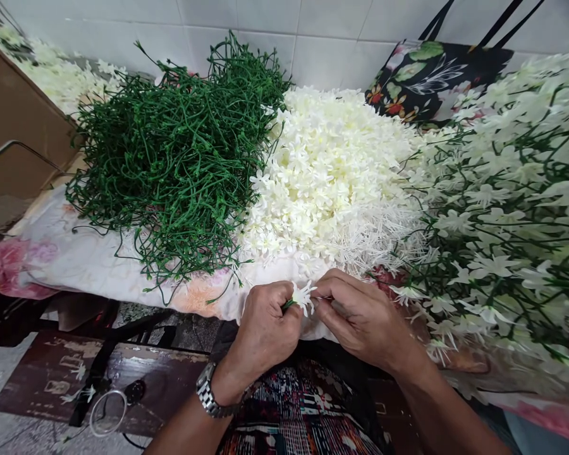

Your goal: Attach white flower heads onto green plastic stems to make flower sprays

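Observation:
At the table's near edge my left hand (271, 322) is closed around a green plastic stem, with a white artificial flower (304, 297) sticking out past its thumb. From the other side my right hand (360, 316) pinches at the flower's front with thumb and forefinger; whatever thin piece lies between those fingertips is too small to name. Beyond my hands lies a heap of loose white flower heads (322, 164), with thin white stamen pieces (379, 237) along its near right side. A tangled pile of green stems (171, 145) fills the left part of the table.
Assembled white flowers on green stems (493, 215) are heaped at the right. Behind them a black floral bag (436, 82) leans against the tiled wall (265, 22). A cardboard box (23, 107) stands at the left. Below is a worn brown board (161, 385).

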A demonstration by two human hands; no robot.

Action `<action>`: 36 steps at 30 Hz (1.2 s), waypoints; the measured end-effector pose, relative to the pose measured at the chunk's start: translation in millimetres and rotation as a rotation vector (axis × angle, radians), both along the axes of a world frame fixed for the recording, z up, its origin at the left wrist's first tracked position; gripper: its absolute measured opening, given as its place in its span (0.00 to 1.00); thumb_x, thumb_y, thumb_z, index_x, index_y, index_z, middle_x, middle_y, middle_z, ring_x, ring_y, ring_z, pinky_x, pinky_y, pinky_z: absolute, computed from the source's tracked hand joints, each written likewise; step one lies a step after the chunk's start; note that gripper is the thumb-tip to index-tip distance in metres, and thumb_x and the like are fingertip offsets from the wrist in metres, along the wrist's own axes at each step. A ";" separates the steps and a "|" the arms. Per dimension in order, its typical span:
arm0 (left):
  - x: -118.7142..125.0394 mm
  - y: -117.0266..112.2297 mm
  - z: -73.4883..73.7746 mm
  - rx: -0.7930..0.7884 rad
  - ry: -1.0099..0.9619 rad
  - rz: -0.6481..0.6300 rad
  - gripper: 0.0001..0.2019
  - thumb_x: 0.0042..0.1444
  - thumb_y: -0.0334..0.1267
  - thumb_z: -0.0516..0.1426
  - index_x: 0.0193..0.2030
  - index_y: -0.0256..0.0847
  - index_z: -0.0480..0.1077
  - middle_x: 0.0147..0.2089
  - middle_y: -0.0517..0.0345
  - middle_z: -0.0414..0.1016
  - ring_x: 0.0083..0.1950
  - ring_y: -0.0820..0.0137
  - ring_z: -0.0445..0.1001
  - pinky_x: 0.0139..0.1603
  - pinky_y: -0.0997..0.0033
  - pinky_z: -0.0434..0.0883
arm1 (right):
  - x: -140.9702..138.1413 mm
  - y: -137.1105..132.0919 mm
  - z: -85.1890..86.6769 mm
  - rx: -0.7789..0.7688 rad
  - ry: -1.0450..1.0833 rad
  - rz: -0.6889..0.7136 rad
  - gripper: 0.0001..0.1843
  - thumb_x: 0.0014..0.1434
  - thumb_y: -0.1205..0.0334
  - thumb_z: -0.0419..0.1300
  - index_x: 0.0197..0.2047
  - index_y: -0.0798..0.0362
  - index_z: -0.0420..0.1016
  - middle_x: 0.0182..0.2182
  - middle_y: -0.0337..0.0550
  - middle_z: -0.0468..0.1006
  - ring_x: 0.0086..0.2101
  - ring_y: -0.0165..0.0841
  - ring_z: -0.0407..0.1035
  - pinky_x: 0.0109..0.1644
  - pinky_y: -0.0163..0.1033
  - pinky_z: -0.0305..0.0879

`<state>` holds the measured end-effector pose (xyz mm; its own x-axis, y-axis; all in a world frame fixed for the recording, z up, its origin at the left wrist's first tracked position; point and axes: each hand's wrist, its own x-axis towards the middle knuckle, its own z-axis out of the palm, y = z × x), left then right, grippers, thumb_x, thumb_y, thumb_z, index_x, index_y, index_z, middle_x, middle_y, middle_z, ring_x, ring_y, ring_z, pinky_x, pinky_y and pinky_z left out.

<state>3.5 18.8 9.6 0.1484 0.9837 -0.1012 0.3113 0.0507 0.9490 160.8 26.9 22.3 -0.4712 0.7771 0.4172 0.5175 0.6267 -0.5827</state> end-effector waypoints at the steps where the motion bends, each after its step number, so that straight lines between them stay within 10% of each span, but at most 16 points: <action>1: 0.3 0.2 -0.1 0.006 0.025 -0.001 0.09 0.43 0.32 0.50 0.16 0.40 0.56 0.17 0.65 0.50 0.22 0.76 0.51 0.22 0.75 0.53 | -0.7 0.0 -0.2 0.006 0.000 0.001 0.09 0.58 0.75 0.50 0.31 0.55 0.67 0.25 0.41 0.70 0.27 0.28 0.65 0.29 0.32 0.62; 9: 2.4 1.0 -1.4 0.043 0.109 0.023 0.07 0.42 0.32 0.48 0.16 0.41 0.55 0.17 0.65 0.52 0.21 0.75 0.53 0.22 0.74 0.54 | -4.3 -0.2 -7.5 0.008 0.027 -0.021 0.10 0.59 0.75 0.48 0.31 0.54 0.65 0.25 0.40 0.68 0.27 0.29 0.63 0.30 0.33 0.62; 19: -1.5 -2.5 2.5 0.077 -0.076 0.056 0.07 0.46 0.30 0.51 0.21 0.38 0.68 0.22 0.62 0.69 0.25 0.74 0.65 0.28 0.77 0.64 | 1.9 -2.7 -12.8 -0.357 0.248 -0.146 0.07 0.57 0.67 0.53 0.27 0.54 0.69 0.23 0.37 0.70 0.24 0.26 0.64 0.28 0.30 0.60; 36: 2.6 -3.4 -1.3 0.024 -0.050 0.078 0.09 0.47 0.33 0.51 0.18 0.40 0.58 0.18 0.66 0.52 0.23 0.76 0.53 0.22 0.76 0.54 | -5.9 -2.3 -9.2 -0.096 0.156 -0.092 0.08 0.58 0.71 0.51 0.28 0.54 0.67 0.22 0.36 0.67 0.23 0.25 0.62 0.26 0.31 0.58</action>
